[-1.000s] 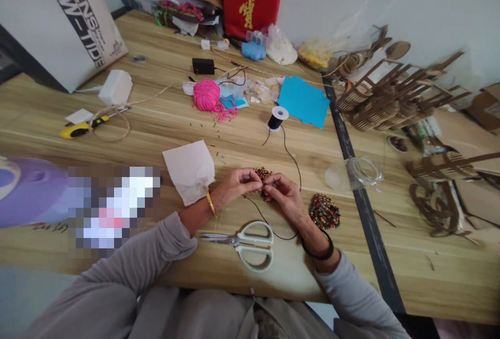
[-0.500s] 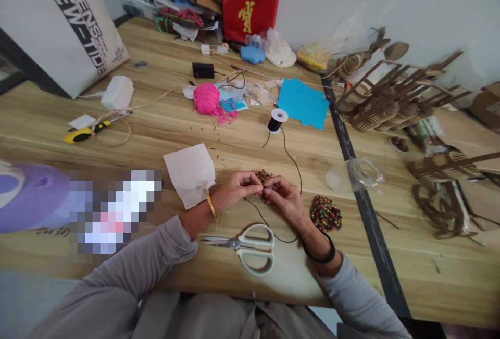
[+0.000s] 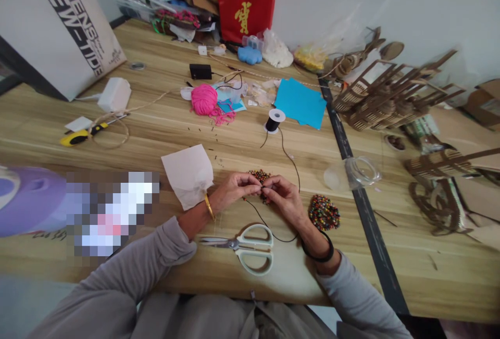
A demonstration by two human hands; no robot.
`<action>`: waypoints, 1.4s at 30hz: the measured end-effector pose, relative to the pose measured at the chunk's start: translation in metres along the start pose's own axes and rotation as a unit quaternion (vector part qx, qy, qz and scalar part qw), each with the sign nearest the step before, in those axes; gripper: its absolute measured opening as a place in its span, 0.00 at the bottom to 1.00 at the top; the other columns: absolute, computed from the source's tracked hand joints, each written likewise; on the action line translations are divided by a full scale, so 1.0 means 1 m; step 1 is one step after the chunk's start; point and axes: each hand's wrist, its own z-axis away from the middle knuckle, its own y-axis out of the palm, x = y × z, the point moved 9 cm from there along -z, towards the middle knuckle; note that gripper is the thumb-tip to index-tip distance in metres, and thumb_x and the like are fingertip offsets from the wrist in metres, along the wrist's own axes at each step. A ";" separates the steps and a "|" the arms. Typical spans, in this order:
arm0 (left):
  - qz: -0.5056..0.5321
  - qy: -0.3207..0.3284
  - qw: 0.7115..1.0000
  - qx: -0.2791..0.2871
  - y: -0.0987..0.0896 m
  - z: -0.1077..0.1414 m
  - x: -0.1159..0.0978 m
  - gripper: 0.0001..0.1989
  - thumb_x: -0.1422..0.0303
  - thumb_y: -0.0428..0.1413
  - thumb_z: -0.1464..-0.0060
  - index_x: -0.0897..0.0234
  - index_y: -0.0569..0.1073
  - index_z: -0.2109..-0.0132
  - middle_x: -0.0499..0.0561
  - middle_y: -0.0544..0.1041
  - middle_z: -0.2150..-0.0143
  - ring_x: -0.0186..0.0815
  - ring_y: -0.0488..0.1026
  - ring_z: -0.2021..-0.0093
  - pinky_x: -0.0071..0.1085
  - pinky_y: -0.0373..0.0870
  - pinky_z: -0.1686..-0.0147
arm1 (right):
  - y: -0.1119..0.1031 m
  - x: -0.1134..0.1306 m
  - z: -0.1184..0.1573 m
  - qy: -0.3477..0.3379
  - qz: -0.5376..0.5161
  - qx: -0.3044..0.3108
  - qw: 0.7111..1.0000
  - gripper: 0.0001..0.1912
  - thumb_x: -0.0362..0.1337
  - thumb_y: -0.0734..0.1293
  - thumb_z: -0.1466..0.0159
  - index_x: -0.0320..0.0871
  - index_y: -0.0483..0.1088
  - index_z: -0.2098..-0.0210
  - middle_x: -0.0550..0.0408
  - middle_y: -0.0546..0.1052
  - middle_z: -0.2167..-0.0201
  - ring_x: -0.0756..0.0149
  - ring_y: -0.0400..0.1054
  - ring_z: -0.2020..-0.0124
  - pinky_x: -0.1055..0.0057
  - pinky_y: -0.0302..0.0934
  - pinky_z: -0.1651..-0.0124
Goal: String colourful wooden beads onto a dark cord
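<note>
My left hand [image 3: 236,190] and my right hand [image 3: 284,196] meet fingertip to fingertip, both in a pinch. A tiny dark thing shows between them, too small to name. Just behind the fingers lies a pile of small multicoloured beads [image 3: 258,174], partly covered by my hands. Black cord [image 3: 262,217] curves from beneath my left hand, where a reddish bead shows, toward my right wrist. Another stretch of cord leads up to a white spool wound with black cord [image 3: 273,120]. Below my hands rest scissors with pale handles [image 3: 255,249], blades pointing left. Strung beads [image 3: 324,212] lie coiled right of my right hand.
White paper [image 3: 187,172] lies left of my left hand. Farther back are a pink yarn ball [image 3: 204,99] and blue sheets [image 3: 300,102]. A clear plastic container [image 3: 353,173] lies to the right, a yellow-handled cutter [image 3: 78,136] to the left. Wooden models [image 3: 390,94] stand back right.
The whole view has shifted slightly, so things on the table appear a little farther left. Both hands keep the same pinch at the same spot.
</note>
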 end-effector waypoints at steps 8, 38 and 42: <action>0.019 0.009 1.000 0.001 -0.002 -0.003 0.006 0.09 0.68 0.61 0.53 0.70 0.76 0.65 0.50 0.79 0.71 0.31 0.74 0.69 0.28 0.70 0.63 | -0.001 0.000 0.000 -0.002 0.002 -0.003 1.000 0.12 0.44 0.70 0.42 0.42 0.69 0.66 0.57 0.72 0.73 0.74 0.63 0.76 0.76 0.60 0.74; 0.000 0.010 1.000 0.016 0.001 -0.002 0.003 0.08 0.67 0.61 0.54 0.69 0.76 0.68 0.50 0.78 0.72 0.30 0.73 0.70 0.27 0.69 0.65 | 0.001 0.004 0.000 -0.017 0.004 0.000 1.000 0.11 0.44 0.71 0.43 0.43 0.70 0.67 0.57 0.72 0.73 0.72 0.65 0.74 0.75 0.60 0.73; 0.012 0.004 1.000 0.023 0.003 -0.002 0.005 0.11 0.64 0.62 0.54 0.70 0.76 0.67 0.51 0.79 0.71 0.31 0.73 0.69 0.27 0.69 0.66 | 0.002 0.008 0.001 -0.029 0.006 0.000 1.000 0.10 0.44 0.71 0.43 0.44 0.71 0.67 0.56 0.73 0.72 0.70 0.67 0.73 0.72 0.62 0.70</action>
